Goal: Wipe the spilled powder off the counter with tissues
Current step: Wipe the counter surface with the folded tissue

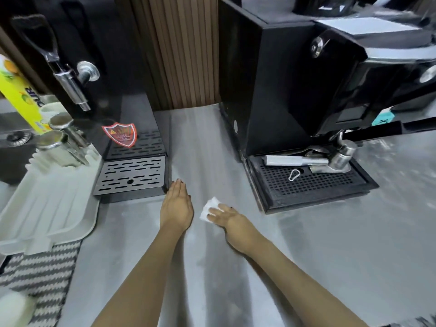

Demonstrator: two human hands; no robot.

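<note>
A white tray point(47, 208) lay at the left of the steel tabletop point(306, 256), beside a black drip tray point(132, 175). The left hand point(177, 205) rested flat by that tray, its grip wide and empty. The right hand point(227, 214) pressed a folded white tissue point(208, 208) onto the tabletop with outstretched fingers, near the coffee machine point(283, 90).
</note>
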